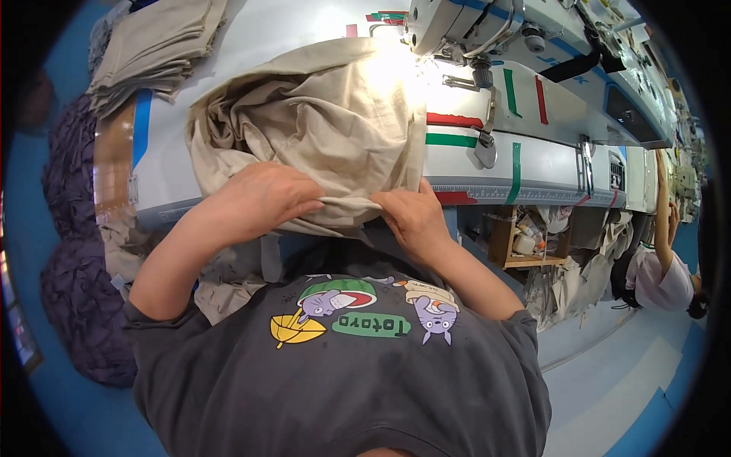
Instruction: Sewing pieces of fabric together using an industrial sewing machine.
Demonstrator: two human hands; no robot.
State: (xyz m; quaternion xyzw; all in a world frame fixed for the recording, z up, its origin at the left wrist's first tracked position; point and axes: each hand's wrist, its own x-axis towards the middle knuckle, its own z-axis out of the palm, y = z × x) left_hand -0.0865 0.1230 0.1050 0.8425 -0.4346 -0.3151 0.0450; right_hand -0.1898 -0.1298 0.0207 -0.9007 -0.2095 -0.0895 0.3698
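A large piece of beige fabric (327,122) lies bunched on the white sewing table, its near edge hanging over the front. My left hand (270,194) is closed on that near edge, thumb and fingers pinching a fold. A short way to the right, my right hand (411,217) grips the same edge, and the folded strip runs taut between the two. The fabric's far right part reaches under the lit needle area of the sewing machine (472,46). Bright light washes out the cloth there, so I cannot tell whether the needle touches it.
Folded beige pieces (156,46) are stacked at the far left. Dark purple cloth bundles (87,305) sit beside the table. A ruler strip (495,189) follows the front edge. Below right is a wooden box (525,240) of small items. Another person (662,278) works at far right.
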